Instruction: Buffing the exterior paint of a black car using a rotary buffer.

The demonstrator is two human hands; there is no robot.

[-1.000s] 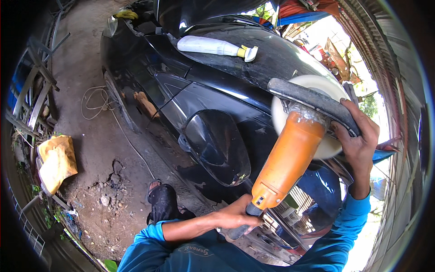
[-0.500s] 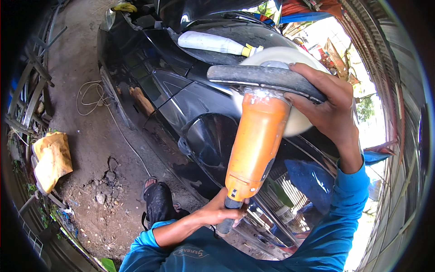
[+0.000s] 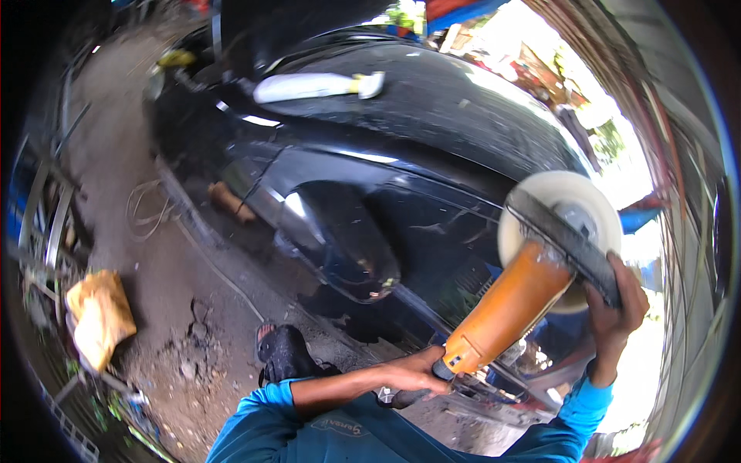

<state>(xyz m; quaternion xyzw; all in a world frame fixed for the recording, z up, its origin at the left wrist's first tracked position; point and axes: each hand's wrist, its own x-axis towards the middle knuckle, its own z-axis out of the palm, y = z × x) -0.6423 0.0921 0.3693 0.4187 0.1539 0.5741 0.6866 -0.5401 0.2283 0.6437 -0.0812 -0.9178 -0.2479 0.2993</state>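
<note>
I hold an orange power polisher with both hands, tilted up and to the right. My left hand is closed round its dark rear grip. My right hand grips the black front handle at its lower right end. Beyond that handle is the round white polishing pad, partly hidden by it. I cannot tell whether the pad touches the black car. A dark side mirror juts from the car's near side. Across the windshield's base lies a white bottle with a yellow top.
A thin cord runs over the dirt ground from a loose coil toward my foot. At the left stands a yellow sack by metal frames. Corrugated sheeting walls the right side.
The polisher has swung right and down, away from in front of the windshield, with both hands still on it. The view has shifted too, and the bottle appears farther left.
</note>
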